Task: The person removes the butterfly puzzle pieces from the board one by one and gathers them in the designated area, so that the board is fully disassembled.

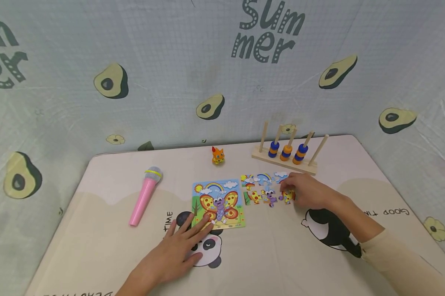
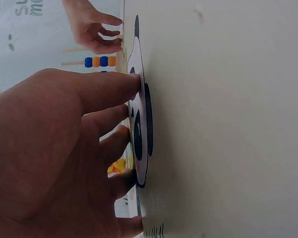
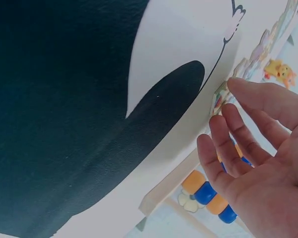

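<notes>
**Two hands at a butterfly puzzle**

The left hand (image 1: 178,250) lies flat on the mat (image 1: 281,263), fingers straight and a little spread; its fingertips (image 1: 204,222) reach the near edge of the puzzle board (image 1: 219,203), which shows a butterfly and sits near the middle of the table. The right hand (image 1: 307,191) rests at the right end of a loose cluster of puzzle pieces (image 1: 267,189) just beside the board; in the right wrist view its fingers (image 3: 238,134) are straight and slightly apart, the tips touching a piece's edge, nothing clamped.

The pieces look thin, flat and light (card or thin wood, I cannot tell which); they will likely slide easily on the smooth mat and be awkward to lift from above; a pinch at the edge, or a slide with a flat fingertip, seems the best hold.

Further off stand a pink microphone (image 1: 144,195), a small orange toy (image 1: 218,155) and a wooden peg rack (image 1: 287,152) with blue and orange rings.
</notes>
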Tool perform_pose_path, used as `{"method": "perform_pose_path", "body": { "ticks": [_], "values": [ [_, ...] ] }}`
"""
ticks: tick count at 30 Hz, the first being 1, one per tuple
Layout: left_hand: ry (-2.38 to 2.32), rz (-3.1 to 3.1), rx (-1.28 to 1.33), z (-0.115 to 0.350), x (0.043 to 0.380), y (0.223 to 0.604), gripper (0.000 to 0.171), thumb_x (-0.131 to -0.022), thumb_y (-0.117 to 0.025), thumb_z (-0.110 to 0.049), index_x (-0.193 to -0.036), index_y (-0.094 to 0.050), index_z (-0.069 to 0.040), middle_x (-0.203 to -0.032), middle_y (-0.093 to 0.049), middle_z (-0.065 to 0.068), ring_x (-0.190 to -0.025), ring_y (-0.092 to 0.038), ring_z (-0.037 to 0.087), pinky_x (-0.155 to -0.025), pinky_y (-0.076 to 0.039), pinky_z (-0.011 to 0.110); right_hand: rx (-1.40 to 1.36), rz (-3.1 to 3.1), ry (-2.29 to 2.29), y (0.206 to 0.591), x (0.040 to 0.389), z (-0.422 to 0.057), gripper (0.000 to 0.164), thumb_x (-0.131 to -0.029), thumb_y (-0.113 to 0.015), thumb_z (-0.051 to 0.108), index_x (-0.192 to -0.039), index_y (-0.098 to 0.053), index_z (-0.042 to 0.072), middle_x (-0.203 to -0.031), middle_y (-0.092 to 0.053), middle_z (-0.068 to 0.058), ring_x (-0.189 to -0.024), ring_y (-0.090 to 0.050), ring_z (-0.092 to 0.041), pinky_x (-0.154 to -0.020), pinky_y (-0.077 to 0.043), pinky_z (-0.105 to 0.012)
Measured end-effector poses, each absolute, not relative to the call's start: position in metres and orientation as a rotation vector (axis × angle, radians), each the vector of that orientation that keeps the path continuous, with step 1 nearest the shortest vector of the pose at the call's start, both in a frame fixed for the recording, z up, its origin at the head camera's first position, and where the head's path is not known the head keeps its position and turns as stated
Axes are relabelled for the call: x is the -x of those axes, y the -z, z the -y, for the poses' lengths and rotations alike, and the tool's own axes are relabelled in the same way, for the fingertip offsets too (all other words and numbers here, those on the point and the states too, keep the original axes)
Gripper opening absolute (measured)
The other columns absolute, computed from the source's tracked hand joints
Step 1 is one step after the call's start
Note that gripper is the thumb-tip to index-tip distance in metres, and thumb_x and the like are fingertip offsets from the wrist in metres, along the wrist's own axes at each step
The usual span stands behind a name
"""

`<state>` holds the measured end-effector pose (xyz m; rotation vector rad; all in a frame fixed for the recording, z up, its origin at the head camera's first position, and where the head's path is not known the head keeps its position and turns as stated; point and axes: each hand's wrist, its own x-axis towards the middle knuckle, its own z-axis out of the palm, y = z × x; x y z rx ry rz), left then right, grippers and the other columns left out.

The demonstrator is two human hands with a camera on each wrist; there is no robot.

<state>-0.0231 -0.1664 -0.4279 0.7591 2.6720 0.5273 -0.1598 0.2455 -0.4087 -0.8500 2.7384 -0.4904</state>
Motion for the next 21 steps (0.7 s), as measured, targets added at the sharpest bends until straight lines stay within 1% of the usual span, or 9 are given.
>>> {"method": "perform_pose_path", "body": {
  "ticks": [3,7,15,21],
  "values": [
    [-0.527,-2.675,-0.763,0.1663,0.0232,0.4276,0.068,-0.103,-0.062,-0.034,-0.164,-0.034,-0.029,-0.175,-0.02,-0.008,-0.162,-0.015,0.038,-0.119,-0.013,0.079,0.844,-2.728,0.486,0.4091,0.1598,-0.2481,0.039,-0.075,-0.077,-0.006,-0.111,-0.074,0.009,-0.108,-0.069,-0.001,-0.1,-0.064,-0.019,-0.091,-0.056,-0.043],
    [-0.532,-2.671,-0.762,0.166,0.0233,0.4268,0.068,-0.103,-0.062,-0.034,-0.164,-0.034,-0.028,-0.175,-0.021,-0.007,-0.162,-0.015,0.038,-0.119,-0.012,0.079,0.834,-2.716,0.512,0.4088,0.1595,-0.2495,0.038,-0.077,-0.075,-0.008,-0.111,-0.074,0.008,-0.109,-0.069,-0.002,-0.102,-0.064,-0.02,-0.094,-0.057,-0.047],
    [-0.543,-2.667,-0.758,0.1665,0.0227,0.426,0.067,-0.103,-0.062,-0.034,-0.164,-0.034,-0.028,-0.174,-0.021,-0.006,-0.161,-0.016,0.039,-0.12,-0.013,0.078,0.818,-2.727,0.537,0.4095,0.1611,-0.2488,0.041,-0.076,-0.074,-0.009,-0.113,-0.074,0.009,-0.107,-0.068,0.0,-0.099,-0.06,-0.018,-0.091,-0.056,-0.042],
    [-0.542,-2.674,-0.767,0.1664,0.0223,0.4268,0.067,-0.103,-0.062,-0.034,-0.164,-0.034,-0.028,-0.174,-0.021,-0.007,-0.161,-0.016,0.039,-0.12,-0.014,0.078,0.831,-2.733,0.55,0.409,0.1614,-0.2471,0.042,-0.077,-0.076,-0.008,-0.115,-0.074,0.007,-0.107,-0.068,-0.001,-0.102,-0.062,-0.02,-0.095,-0.056,-0.046]
  ]
}}
